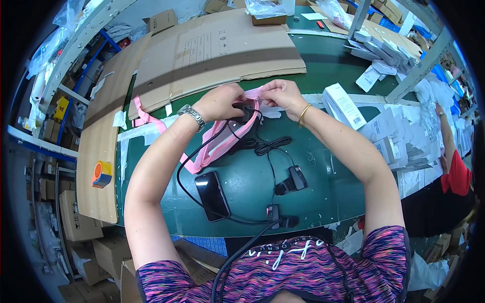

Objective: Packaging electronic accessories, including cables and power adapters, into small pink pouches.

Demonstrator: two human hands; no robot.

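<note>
A pink pouch (222, 146) with a long pink strap (144, 115) lies before me on the green table, its mouth towards the far side. My left hand (222, 103), with a watch on its wrist, closes round a small black box-shaped device (246, 112) at the mouth. Part of that device is hidden by my fingers and the pouch. With its fingertips, my right hand (284, 98) pinches the far edge of the pouch. A black cable (184, 184) runs from near the pouch down towards my body. Nearer me lies a black smartphone (212, 196).
Right of the phone are a coiled black cable (273, 146) and small black strapped devices (295, 179). White boxes (343, 106) are piled on the right. Flat cardboard (217, 55) covers the far side. Orange tape (102, 174) stands on the left. Another person's red sleeve (457, 174) shows far right.
</note>
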